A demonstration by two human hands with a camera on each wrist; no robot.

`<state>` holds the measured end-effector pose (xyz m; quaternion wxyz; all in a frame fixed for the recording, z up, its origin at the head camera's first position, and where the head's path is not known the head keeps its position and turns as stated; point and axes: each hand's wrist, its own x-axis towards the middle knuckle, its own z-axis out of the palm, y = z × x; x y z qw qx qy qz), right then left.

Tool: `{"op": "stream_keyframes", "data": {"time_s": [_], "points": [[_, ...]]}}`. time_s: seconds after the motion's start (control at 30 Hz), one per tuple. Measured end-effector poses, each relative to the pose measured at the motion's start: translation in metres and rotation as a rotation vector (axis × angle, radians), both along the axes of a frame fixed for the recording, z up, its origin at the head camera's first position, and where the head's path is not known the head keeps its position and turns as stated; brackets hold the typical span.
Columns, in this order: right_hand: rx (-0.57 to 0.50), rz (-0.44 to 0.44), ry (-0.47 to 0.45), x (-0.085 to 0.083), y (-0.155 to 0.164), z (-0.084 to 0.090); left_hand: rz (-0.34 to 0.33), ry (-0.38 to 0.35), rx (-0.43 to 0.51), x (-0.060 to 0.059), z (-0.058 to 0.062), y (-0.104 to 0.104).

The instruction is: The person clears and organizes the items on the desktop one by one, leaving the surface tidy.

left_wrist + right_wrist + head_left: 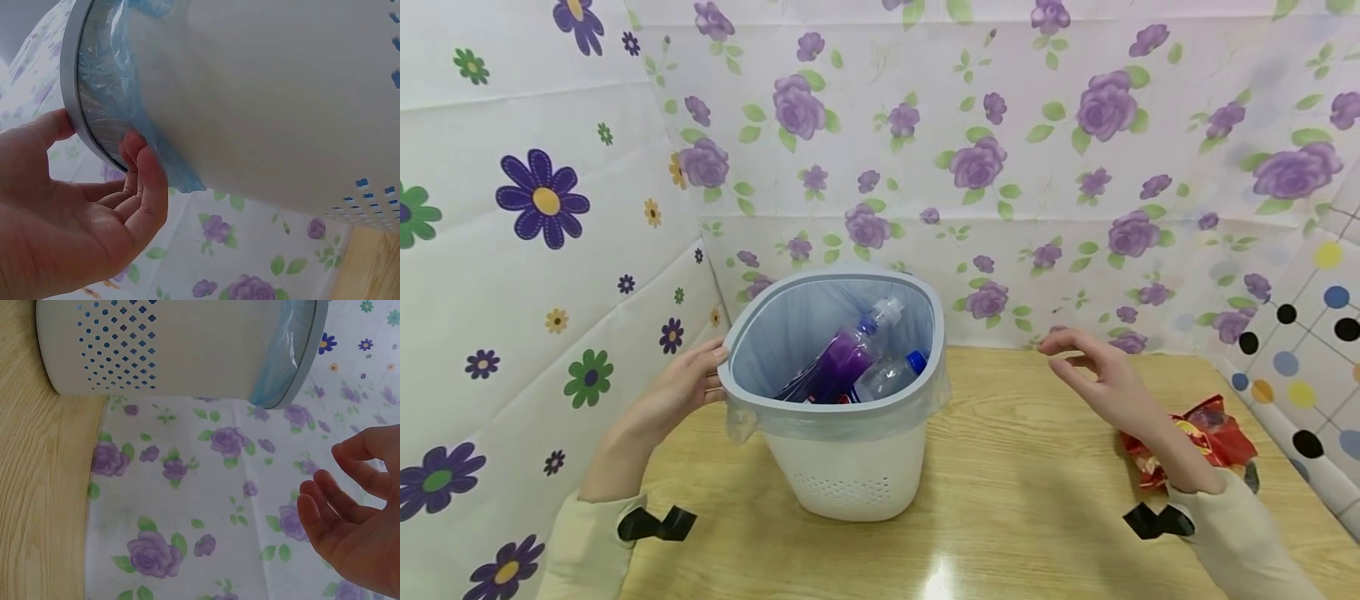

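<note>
Bin (850,450) stands on my wooden surface (1037,500), two bottles (850,362) inside its liner. My left hand (681,387) grips its rim; my right hand (1108,379) hovers empty, fingers relaxed, beside a red wrapper (1213,433).

Two bottles (857,358) lie in the bin (842,467) on the table (1022,517); right of it, apparently a wrapper (1210,433).

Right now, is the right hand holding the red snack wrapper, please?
No, the right hand hovers open above the table, while the red wrapper lies beneath its forearm.
</note>
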<state>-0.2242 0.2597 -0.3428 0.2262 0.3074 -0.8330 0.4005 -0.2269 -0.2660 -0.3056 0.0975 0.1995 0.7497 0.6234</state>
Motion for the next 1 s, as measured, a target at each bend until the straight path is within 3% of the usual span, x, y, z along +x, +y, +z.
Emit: {"op": "stream_keyframes", "data": {"time_s": [0.6, 1.0], "points": [[0.175, -0.150, -0.161, 0.002, 0.047, -0.009, 0.068, 0.081, -0.020, 0.005, 0.006, 0.001], [0.345, -0.140, -0.235, 0.003, 0.068, -0.018, 0.073, 0.064, -0.036, 0.004, 0.004, 0.000]]}}
